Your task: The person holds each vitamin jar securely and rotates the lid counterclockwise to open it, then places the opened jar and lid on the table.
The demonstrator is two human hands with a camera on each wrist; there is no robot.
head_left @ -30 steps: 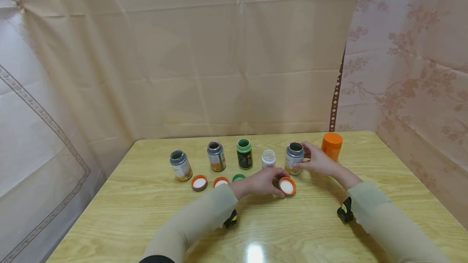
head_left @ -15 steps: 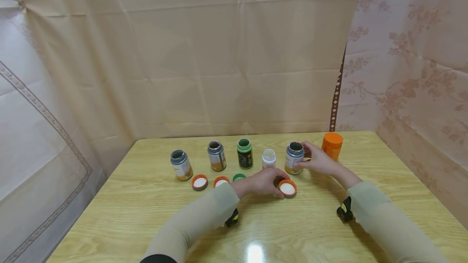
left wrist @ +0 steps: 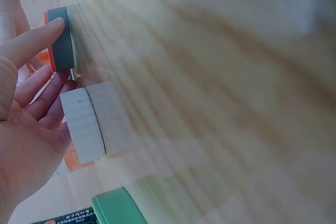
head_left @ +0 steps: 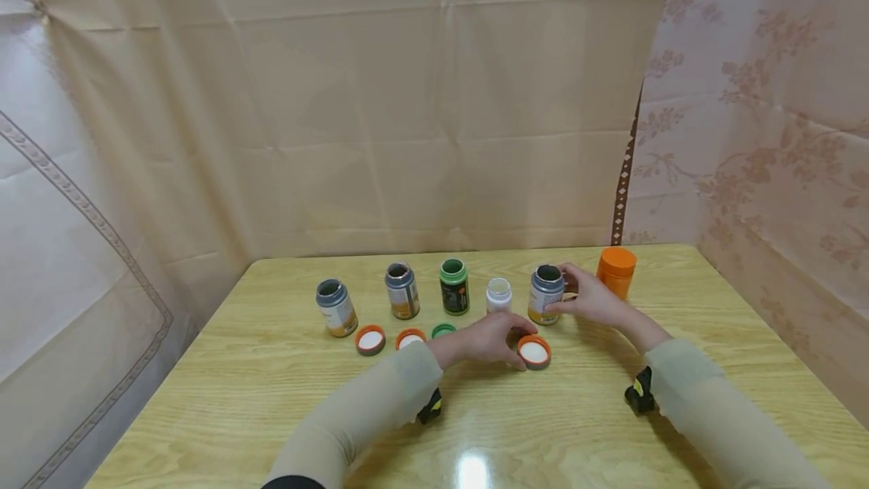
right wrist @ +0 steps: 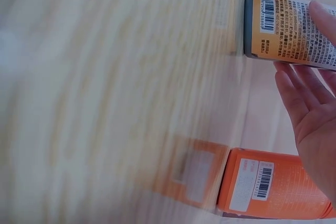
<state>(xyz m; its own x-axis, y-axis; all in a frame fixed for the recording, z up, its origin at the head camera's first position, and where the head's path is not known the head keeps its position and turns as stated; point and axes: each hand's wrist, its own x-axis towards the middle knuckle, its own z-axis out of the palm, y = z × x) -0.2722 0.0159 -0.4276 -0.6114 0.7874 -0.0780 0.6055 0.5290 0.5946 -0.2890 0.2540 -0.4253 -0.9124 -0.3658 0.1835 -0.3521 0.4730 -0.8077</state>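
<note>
My left hand has thumb and fingers at the edges of a grey bottle cap with an orange rim and white liner. The cap lies inner side up at the tabletop, and its grey side shows under the thumb in the left wrist view. My right hand holds an uncapped grey supplement bottle upright, thumb on its near side and fingers at its right; the bottle's orange label faces the right wrist camera. A white bottle, also uncapped, stands left of it, partly hidden behind my left hand.
Left along the row stand an uncapped green bottle and two uncapped grey bottles. Before them lie a green cap and two orange-rimmed caps. A lidded orange bottle stands right of my right hand.
The cap in my left hand has tipped from a slant to flat and come down slightly toward the table. My right hand and the grey bottle have stayed in place.
</note>
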